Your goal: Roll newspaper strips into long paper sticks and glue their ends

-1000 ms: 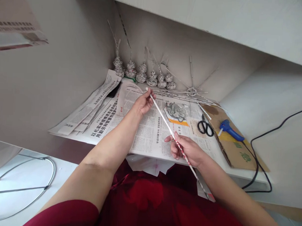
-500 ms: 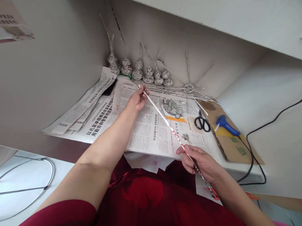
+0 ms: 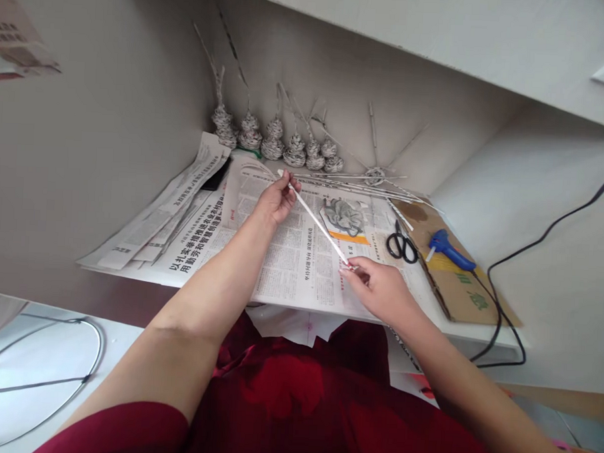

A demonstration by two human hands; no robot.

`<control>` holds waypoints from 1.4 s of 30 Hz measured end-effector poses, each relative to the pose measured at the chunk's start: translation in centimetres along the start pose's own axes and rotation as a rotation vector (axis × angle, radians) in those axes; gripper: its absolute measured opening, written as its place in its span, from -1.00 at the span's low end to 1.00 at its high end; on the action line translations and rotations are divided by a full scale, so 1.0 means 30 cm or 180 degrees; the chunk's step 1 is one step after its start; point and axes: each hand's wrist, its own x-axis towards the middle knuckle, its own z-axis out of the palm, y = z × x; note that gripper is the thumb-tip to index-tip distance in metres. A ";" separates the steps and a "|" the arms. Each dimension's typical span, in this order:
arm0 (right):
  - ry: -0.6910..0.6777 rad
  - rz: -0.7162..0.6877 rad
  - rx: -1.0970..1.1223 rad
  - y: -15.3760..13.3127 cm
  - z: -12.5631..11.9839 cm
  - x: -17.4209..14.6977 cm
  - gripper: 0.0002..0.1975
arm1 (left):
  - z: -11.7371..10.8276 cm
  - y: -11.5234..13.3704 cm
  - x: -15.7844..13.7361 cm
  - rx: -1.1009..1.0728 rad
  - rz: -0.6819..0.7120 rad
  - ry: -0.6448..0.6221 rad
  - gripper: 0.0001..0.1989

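Note:
A thin rolled paper tube [image 3: 319, 220] slants between my hands above the newspaper [image 3: 280, 269]. My left hand [image 3: 279, 197] pinches its far, white end. Partway down the tube, my right hand [image 3: 374, 283] has its thumb and fingers closed on it, back of the hand upward. The tube's lower stretch passes under that hand and is mostly hidden by it. Right of the tube lies a grey crumpled-looking piece on a card with an orange edge [image 3: 345, 218]. Black-handled scissors [image 3: 402, 245] rest nearby.
Several woven paper gourds [image 3: 273, 140] line the back wall, beside a spoked woven start [image 3: 375, 175] and loose paper tubes [image 3: 344, 185]. A blue glue gun [image 3: 451, 251] with a black cord lies on cardboard [image 3: 459, 293] at right. Newspaper strips [image 3: 165, 210] are stacked at left.
My right hand has moved up along the tube, toward my left hand, and turned palm down. My left hand keeps its pinch on the far end.

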 end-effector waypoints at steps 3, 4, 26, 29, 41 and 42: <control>0.0239 -0.0250 -0.0663 -0.036 0.034 0.063 -0.69 | -0.004 -0.003 0.006 0.0019 0.0029 0.0085 -0.84; 0.0273 -0.0295 -0.0855 -0.043 0.043 0.076 -0.66 | -0.006 -0.003 0.008 0.0029 0.0047 0.0109 -0.84; -0.0162 0.0211 -0.0179 0.066 -0.026 -0.071 -0.69 | -0.006 0.014 0.006 0.0035 0.0193 0.0334 -0.82; -0.0323 0.0427 0.0240 0.110 -0.039 -0.130 -0.68 | -0.005 0.015 0.006 -0.0011 0.0148 0.0308 -0.82; -0.0624 0.0861 0.1118 0.105 -0.036 -0.217 -0.68 | -0.007 0.024 0.004 -0.0102 0.0093 0.0258 -0.82; -0.0476 0.0793 0.0923 0.110 -0.036 -0.222 -0.69 | -0.007 0.024 0.006 -0.0091 0.0092 0.0267 -0.82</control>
